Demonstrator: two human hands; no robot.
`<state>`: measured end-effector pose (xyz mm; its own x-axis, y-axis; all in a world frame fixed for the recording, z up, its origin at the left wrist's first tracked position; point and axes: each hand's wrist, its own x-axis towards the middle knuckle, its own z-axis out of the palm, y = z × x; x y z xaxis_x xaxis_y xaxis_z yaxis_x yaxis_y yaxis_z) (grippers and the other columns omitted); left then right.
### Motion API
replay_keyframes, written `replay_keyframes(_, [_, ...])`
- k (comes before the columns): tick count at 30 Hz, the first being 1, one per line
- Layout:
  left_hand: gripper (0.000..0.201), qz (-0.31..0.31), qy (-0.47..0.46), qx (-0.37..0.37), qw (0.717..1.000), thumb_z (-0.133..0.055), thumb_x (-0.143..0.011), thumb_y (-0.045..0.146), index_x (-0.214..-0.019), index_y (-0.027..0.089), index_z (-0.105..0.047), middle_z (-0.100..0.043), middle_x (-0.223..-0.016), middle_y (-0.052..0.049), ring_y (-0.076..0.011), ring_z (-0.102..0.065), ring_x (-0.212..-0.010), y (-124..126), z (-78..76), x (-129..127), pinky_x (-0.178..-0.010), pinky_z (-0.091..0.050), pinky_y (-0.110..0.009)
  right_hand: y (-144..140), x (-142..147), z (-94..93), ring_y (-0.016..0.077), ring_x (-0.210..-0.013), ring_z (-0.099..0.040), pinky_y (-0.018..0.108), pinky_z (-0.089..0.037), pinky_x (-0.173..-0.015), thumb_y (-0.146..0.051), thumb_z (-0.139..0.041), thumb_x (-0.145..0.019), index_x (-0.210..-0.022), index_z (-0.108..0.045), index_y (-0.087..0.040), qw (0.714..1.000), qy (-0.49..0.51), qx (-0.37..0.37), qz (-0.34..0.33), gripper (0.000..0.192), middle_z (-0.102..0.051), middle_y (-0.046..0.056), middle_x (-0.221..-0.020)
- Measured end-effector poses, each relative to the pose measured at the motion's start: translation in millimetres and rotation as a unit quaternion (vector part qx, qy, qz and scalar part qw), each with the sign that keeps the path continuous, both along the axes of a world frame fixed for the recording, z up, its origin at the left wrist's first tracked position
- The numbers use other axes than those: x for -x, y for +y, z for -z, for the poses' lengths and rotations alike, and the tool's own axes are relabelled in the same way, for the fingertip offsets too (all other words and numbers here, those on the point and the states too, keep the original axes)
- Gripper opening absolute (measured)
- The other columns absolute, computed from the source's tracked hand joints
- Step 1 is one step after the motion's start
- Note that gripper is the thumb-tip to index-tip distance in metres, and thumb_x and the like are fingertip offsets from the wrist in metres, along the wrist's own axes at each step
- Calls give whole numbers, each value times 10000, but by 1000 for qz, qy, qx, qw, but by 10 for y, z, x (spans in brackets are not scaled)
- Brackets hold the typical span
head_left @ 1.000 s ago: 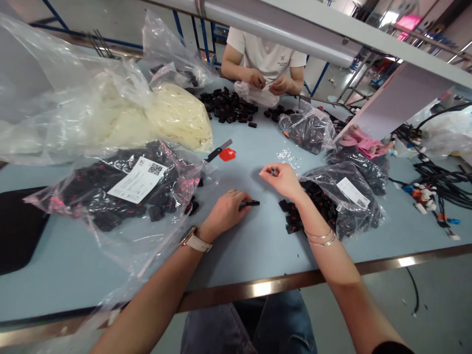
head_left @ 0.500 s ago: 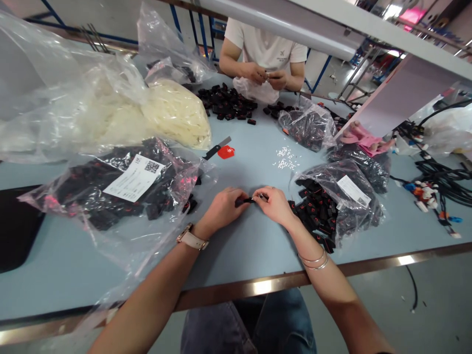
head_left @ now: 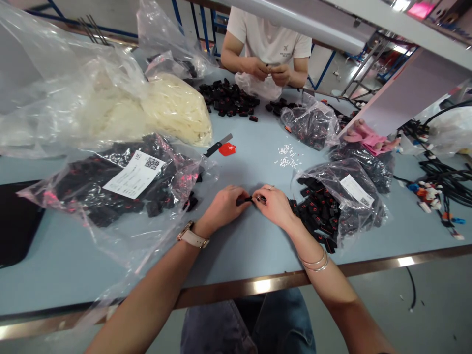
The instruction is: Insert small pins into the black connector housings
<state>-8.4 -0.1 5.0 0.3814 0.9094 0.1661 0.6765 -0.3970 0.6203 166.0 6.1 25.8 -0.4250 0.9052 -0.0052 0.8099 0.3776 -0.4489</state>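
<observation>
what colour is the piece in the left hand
The piece looks black, best seen in the head view.

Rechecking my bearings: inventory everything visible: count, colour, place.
Held part: one, black, front centre
Loose parts: many, black, right and far
White bits: many, white, centre
Knife: one, black and grey, centre
Red piece: one, red, centre
Bags: several, clear, both sides
Cloth: one, pink, right
Cables: several, black, right
Table: one, blue, beneath
Shelf: one, white, overhead
Person: one, white shirt, opposite
Watch: one, white strap, left wrist
Bracelets: two, silver, right wrist
Left grip: one, bare, front centre
Right grip: one, bare, front centre
</observation>
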Motion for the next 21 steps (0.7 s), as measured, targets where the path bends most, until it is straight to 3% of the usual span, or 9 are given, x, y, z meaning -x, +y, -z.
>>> replay_keyframes(7, [50, 2, -8, 12, 1000, -557, -788, 193, -778, 169, -600, -612, -723, -25, -168, -550, -720, 21, 48, -4, -676, -430, -285, -67, 39, -112, 140, -823, -608, 244, -414, -689, -217, -486, -878, -968, -663, -229, 995, -102, -2, -20, 199, -637, 26, -1006])
replay_keyframes(21, [68, 0, -11, 13, 1000, -539, -759, 151, -745, 170, -602, -597, -675, -10, -153, -525, -680, 23, 59, -17, -638, -396, -266, -162, 100, -192, 153, -795, -618, 271, -443, -662, -307, -476, -888, -954, -681, -229, 984, -176, -11, -23, 230, -629, 41, -1046])
